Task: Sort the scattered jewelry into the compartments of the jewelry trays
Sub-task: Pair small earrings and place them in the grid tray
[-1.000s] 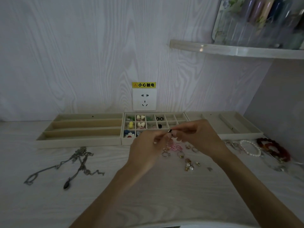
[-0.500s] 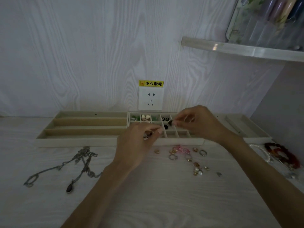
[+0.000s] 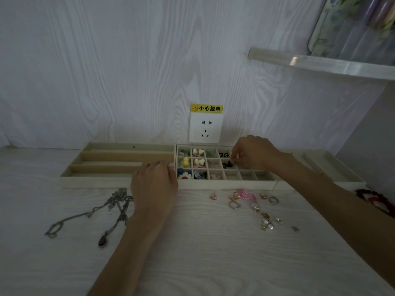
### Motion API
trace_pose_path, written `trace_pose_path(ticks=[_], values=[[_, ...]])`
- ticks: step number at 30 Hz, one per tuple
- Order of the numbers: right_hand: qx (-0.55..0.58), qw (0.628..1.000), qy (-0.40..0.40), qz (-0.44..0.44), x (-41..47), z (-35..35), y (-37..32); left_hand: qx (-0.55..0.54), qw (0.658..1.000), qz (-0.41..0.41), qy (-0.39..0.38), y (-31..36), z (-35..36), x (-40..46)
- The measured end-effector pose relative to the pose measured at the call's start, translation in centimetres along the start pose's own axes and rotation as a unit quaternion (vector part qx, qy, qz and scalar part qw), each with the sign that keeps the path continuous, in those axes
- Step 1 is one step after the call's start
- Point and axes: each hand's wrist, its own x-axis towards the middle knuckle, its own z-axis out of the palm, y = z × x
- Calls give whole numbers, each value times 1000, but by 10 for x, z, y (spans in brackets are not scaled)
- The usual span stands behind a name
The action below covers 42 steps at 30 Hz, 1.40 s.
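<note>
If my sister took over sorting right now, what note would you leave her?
Right hand: over the grid tray, fingers curled at a small black piece in a middle-row cell; whether it is let go is unclear.
Left hand: at the seam between the long tray and the grid tray; whether it holds anything cannot be told.
Done: the grid tray's left cells hold earrings.
Left: chains lie in front of the long tray, rings in front of the grid tray, red beads at the right edge. The long tray's slots look unfilled.
</note>
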Motion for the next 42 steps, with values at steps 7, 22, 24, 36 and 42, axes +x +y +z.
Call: trace_pose_path(ticks=[7,22,24,36,42], values=[[-79,996,-15,-26,3,-4,-8,-8,1000,10,0,0,4,0],[-55,998,-36,-9,-2,-9,-3,-66,993,102,-12,20,-13,22],[-19,999,-47,-4,-9,-14,2,-73,980,172,-73,36,-14,41],[11,994,-99,-37,-26,-2,12,121,913,332,-205,82,33,71],[-2,994,-100,-44,-25,3,10,124,910,342,-200,80,32,69]])
